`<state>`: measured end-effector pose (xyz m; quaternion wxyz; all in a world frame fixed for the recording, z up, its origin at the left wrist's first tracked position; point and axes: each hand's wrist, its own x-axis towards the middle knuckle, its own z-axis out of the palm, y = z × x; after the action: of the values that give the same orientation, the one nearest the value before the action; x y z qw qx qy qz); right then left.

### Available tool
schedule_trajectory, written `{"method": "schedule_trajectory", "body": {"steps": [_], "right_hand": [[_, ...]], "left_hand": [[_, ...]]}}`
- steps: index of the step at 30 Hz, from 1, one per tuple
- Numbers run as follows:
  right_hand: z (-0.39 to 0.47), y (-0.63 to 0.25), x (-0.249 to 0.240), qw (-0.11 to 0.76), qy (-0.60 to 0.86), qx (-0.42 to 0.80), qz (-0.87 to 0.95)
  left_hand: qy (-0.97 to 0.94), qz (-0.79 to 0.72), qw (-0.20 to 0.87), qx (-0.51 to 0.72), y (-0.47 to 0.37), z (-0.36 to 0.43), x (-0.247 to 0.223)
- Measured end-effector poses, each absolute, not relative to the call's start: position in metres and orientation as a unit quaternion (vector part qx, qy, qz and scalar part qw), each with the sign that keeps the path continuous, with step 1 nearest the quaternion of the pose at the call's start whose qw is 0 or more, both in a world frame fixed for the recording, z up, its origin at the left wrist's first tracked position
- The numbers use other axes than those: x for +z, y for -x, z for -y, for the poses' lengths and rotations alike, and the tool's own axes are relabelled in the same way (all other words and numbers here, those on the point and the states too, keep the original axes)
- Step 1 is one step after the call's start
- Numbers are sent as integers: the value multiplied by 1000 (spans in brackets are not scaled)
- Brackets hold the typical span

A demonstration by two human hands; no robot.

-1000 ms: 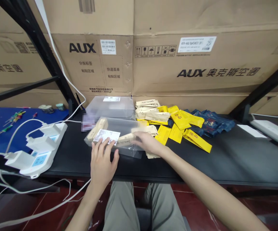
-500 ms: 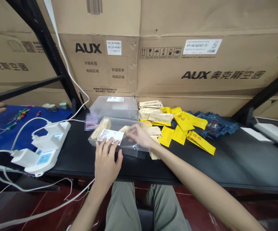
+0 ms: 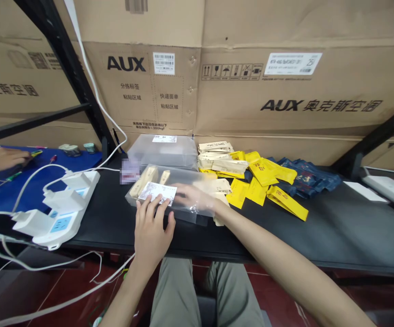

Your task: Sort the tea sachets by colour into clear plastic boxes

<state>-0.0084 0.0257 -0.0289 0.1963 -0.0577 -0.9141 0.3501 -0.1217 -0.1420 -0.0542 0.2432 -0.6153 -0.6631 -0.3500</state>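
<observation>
A clear plastic bag [image 3: 183, 217] with a white label [image 3: 149, 192] lies on the black table. Beige packets [image 3: 144, 181] are inside at its left end, and a smaller beige packet [image 3: 164, 177] is beside them. My left hand [image 3: 152, 222] rests with fingers spread on the bag's near edge and label. Inside the bag reaches my right hand [image 3: 190, 197], blurred, its fingertips partly behind the label; whether it holds anything is hidden. More beige packets [image 3: 222, 185] lie by my right wrist.
Behind the bag is another clear bag [image 3: 163, 152]. Yellow packets [image 3: 258, 175] and dark blue packets [image 3: 306, 177] lie to the right. A white power strip [image 3: 67, 218] with cables is at left. Another person's hand [image 3: 6, 159] is over a blue mat [image 3: 43, 181].
My right hand has moved a little left and deeper into the bag, and the small beige packet now lies away from its fingers, farther left. The other person's hand has moved right.
</observation>
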Motion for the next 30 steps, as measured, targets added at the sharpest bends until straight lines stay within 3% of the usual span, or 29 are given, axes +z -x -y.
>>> {"method": "schedule_trajectory", "body": {"steps": [9, 19, 24, 30], "right_hand": [[-22, 27, -16, 109, 166, 211, 957], [-18, 29, -19, 109, 183, 204, 956], [-25, 28, -20, 124, 170, 261, 942], [-39, -9, -13, 121, 204, 466, 852]], "left_hand": [[615, 659, 248, -355, 122, 142, -55], [615, 661, 242, -354, 122, 142, -56], [609, 667, 239, -356, 122, 142, -55], [598, 679, 233, -357, 122, 141, -55]]}}
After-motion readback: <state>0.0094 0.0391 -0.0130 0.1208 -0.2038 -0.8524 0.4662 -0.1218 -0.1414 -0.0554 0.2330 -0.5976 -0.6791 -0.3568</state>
